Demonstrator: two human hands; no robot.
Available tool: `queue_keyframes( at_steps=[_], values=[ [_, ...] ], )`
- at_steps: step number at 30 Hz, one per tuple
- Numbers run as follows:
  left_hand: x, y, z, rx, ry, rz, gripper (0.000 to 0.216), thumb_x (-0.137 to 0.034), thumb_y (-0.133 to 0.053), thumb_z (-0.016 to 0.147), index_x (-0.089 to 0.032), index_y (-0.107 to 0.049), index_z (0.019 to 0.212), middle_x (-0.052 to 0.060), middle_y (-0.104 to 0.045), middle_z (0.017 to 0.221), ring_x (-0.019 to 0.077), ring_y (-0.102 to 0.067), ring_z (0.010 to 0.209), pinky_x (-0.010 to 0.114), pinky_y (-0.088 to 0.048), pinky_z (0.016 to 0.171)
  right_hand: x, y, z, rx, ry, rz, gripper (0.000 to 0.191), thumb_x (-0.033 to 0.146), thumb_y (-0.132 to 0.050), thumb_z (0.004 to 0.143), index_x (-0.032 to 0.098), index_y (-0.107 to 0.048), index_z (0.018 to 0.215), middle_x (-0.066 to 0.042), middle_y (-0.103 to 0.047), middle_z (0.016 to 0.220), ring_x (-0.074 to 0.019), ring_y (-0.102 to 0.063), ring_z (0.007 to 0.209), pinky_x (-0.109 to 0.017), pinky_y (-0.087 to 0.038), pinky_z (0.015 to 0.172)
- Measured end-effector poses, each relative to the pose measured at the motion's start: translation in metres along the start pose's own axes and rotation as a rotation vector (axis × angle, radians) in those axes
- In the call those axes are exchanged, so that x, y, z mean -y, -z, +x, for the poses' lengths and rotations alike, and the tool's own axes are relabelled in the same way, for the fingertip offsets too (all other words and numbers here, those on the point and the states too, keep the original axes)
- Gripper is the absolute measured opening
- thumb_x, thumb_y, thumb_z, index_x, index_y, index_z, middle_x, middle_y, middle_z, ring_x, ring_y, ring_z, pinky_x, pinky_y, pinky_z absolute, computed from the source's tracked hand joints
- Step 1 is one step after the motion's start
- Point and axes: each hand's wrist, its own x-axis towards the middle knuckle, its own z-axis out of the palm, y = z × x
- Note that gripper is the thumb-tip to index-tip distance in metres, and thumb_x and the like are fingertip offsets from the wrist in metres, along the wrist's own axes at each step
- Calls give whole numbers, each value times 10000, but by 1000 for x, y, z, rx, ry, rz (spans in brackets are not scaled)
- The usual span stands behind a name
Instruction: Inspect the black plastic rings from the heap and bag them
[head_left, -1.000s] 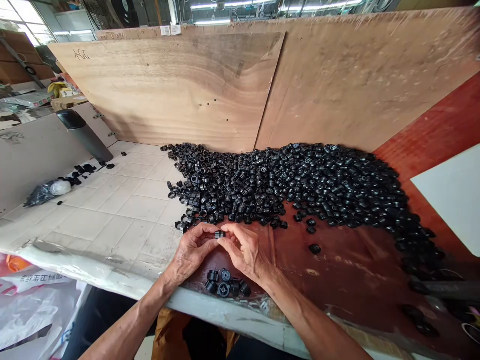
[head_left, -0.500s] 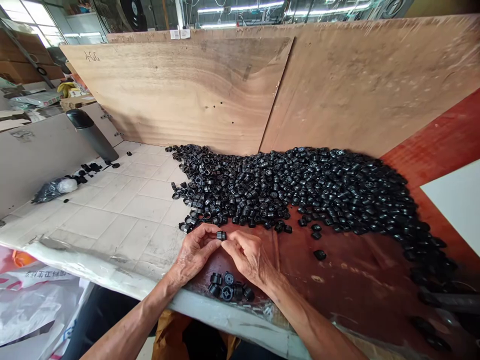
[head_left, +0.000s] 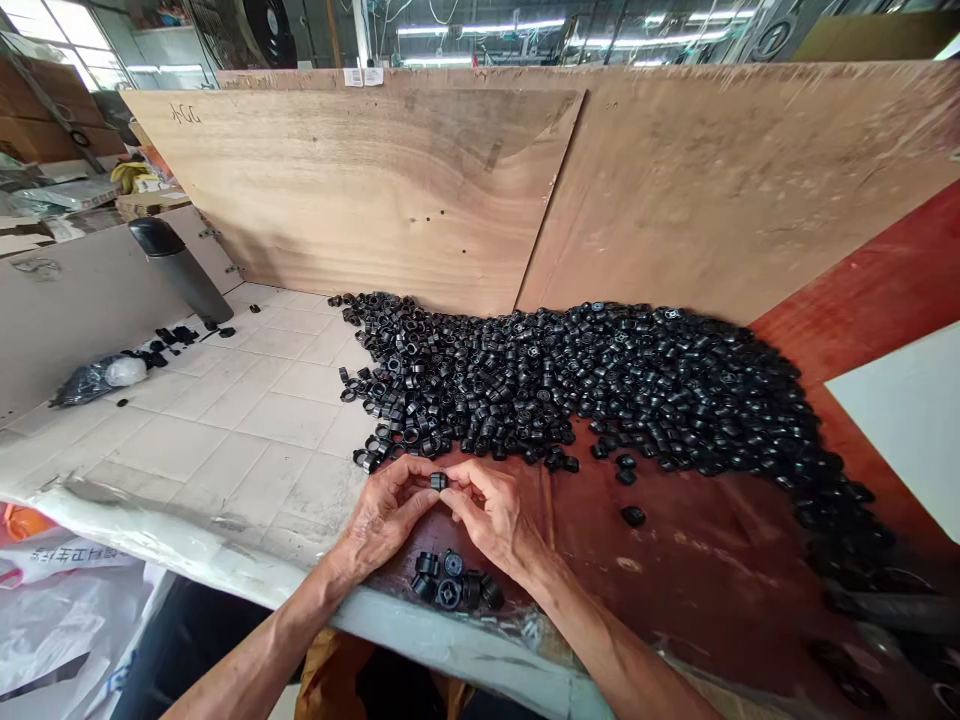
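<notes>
Between my fingertips is one small black plastic wheel-like part (head_left: 438,481), held above the table's near side. My left hand (head_left: 386,505) pinches it from the left, thumb and forefinger closed on it. From the other side, my right hand (head_left: 486,505) grips the same part with thumb and fingers. Just below my hands, near the front edge, lies a small cluster of black wheel-like parts (head_left: 450,594), a few showing spoked faces. Beyond my hands a large heap of similar black parts (head_left: 510,380) spreads along the back board.
A plywood board (head_left: 360,190) stands behind the heap. At the left are a dark grey bottle (head_left: 184,272), a black plastic bag (head_left: 88,382) and scattered black bits. Plastic wrap covers the table's front edge (head_left: 247,560). White bags (head_left: 67,620) hang at lower left.
My right fingers have shifted to hold the part more from the front, and the part has turned slightly in my fingertips. The view has tilted a little.
</notes>
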Motion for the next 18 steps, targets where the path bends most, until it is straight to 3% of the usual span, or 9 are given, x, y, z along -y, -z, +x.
queue_keyframes(
  at_steps=[7,9,11,12,14,16,18],
  values=[
    [-2,6,-4,66,-297,449,225,-194,-598,1007,-249,-684,1208,60,-767,1193,221,-716,1142,366,-547,1024,-2,-4,0,111,-357,111,125,288,-593,910,206,-640,829,52,-610,565,-128,-560,431,-226,-415,470],
    [-8,4,-7,175,-261,500,205,-189,-611,987,-245,-692,1166,43,-779,1105,206,-735,1034,328,-560,936,-3,1,1,86,-332,-33,291,344,-583,948,211,-594,689,27,-596,546,-137,-560,458,-240,-406,486],
    [-12,1,-10,232,-153,563,59,-262,-661,966,-228,-706,984,6,-759,876,176,-717,796,274,-541,736,-9,8,2,-61,-209,-257,388,419,-598,974,214,-576,645,-2,-608,578,-156,-577,528,-262,-421,537],
    [-12,1,-12,175,-90,609,145,-326,-679,962,-221,-680,862,-14,-710,745,161,-671,674,262,-499,638,-14,12,2,-163,-136,-357,357,433,-611,976,210,-610,697,-11,-622,614,-168,-588,569,-273,-438,572],
    [-10,5,-15,-109,25,740,367,-454,-674,962,-223,-567,699,-43,-576,575,148,-569,528,264,-414,537,-27,18,4,-329,-34,-484,206,376,-606,981,192,-687,935,-27,-657,715,-190,-611,629,-297,-481,641],
    [-4,13,-16,-450,100,894,367,-503,-693,936,-231,-544,742,-39,-579,610,164,-575,530,277,-410,540,-40,20,6,-366,27,-572,254,281,-599,966,177,-677,1185,-65,-700,871,-213,-654,718,-313,-513,697],
    [3,22,-15,-627,127,1025,294,-470,-746,894,-220,-594,923,16,-673,807,212,-658,638,307,-466,585,-50,20,8,-316,52,-646,311,221,-601,956,187,-656,1260,-91,-708,989,-223,-675,780,-313,-519,710]
  ],
)
